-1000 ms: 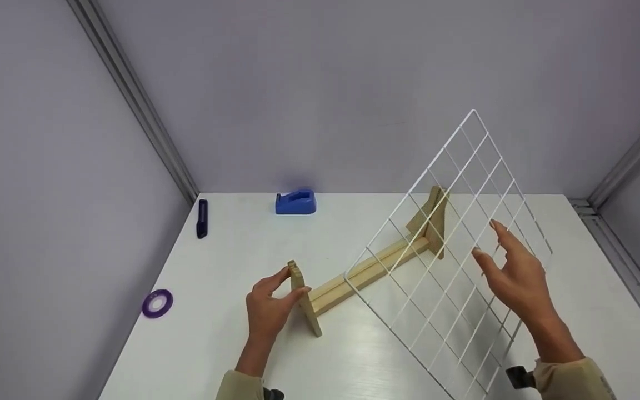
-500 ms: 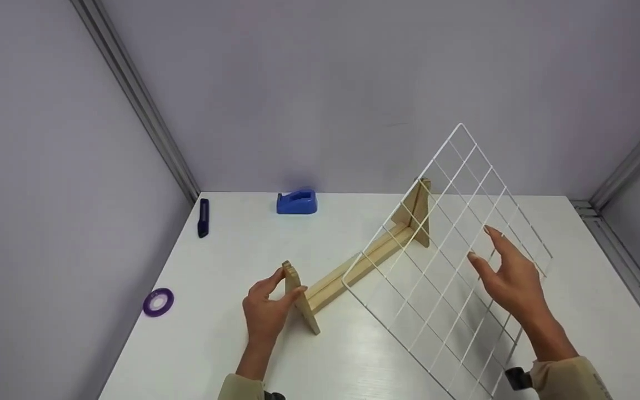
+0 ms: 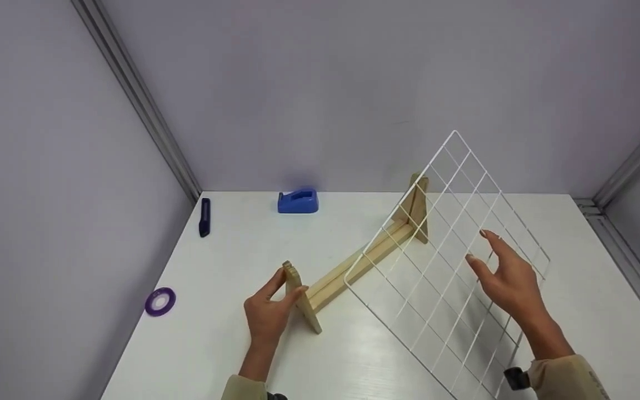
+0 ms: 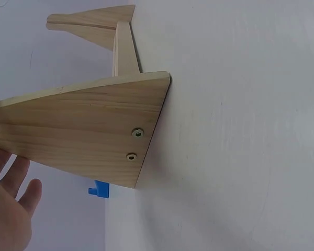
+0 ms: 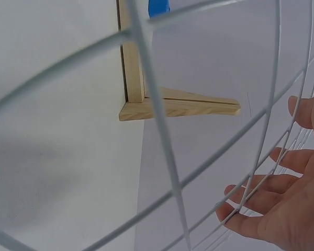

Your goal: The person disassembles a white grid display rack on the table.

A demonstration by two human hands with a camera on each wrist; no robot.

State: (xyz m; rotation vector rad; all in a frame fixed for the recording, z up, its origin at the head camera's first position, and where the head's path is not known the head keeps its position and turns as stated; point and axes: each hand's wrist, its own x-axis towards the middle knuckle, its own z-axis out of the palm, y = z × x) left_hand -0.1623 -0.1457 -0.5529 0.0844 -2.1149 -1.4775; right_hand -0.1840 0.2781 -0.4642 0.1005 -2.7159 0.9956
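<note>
My left hand (image 3: 267, 311) pinches the near end panel of a wooden stand (image 3: 331, 290), thumb on the inner face and fingertips at the top edge. A grooved crossbar runs from that panel to a matching far end panel (image 4: 97, 21). Two bolt heads show on the outer face in the left wrist view. Held tilted in the air by my right hand (image 3: 511, 286) is a white wire grid panel (image 3: 410, 350). In the right wrist view the right fingers (image 5: 272, 201) curl among its wires. The grid's corner overlaps the crossbar in the head view; contact cannot be told.
A blue tape dispenser (image 3: 298, 201) stands at the table's back edge. To its left lies a dark blue cutter (image 3: 204, 218). A purple tape roll (image 3: 153, 308) lies near the left edge. Grey walls rise behind and at both sides.
The stand's far end has swung left and back, while my left hand keeps its pinch on the near panel. The grid's top corner has come down and left with my right hand.
</note>
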